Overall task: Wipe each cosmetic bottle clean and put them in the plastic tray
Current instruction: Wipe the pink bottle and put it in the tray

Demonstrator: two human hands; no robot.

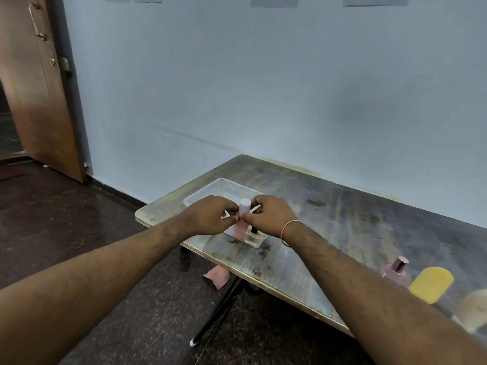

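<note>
A clear plastic tray sits on the left end of the worn table. Over its near end stands a pink bottle with a white cap. My left hand and my right hand meet at this bottle, fingertips pinching it from either side just below the cap. A small bottle with a black cap stands in the tray's near corner. Another pink perfume bottle stands on the table far to the right.
A yellow sponge-like pad and a blurred beige object lie at the right table edge. A pink cloth lies on the dark floor under the table. A wooden door stands open at the left.
</note>
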